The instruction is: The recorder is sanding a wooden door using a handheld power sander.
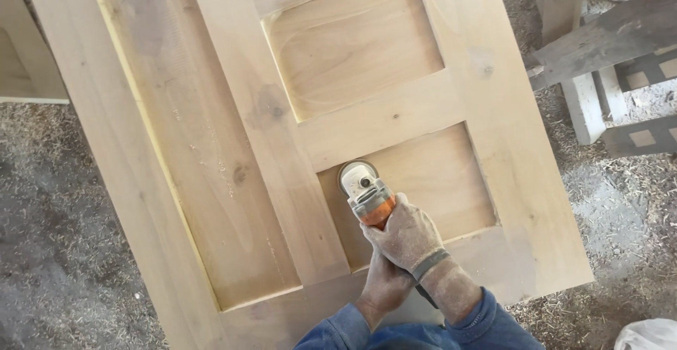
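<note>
1. Right hand [407, 236] is wrapping the body of the orange-and-grey angle grinder [367, 195]; fingers closed tight round it, nothing else held.
2. Left hand [384, 285] is sitting lower, mostly under the right; fingers are curling shut on the grinder's rear grip, though the exact hold is partly hidden.
3. Grinder head is resting in the upper-left corner of the lower recessed panel [423, 188] of the unfinished wooden door [493, 96], disc just beside the panel's raised edge.
4. Door is lying flat, tilted in view, over a sawdust-covered floor [63, 237]; loose timber pieces [606, 46] are lying well apart at upper right.
5. Judgement: the disc is working close to the frame shoulder, so keeping it flat and pressure light matters; tipping it risks gouging the rail [381, 121] above.
6. Judgement: both hands staying on the tool suits corner work, since a disc catching the edge can kick sideways.
7. Judgement: moving with the grain should leave fewer swirl marks.
</note>
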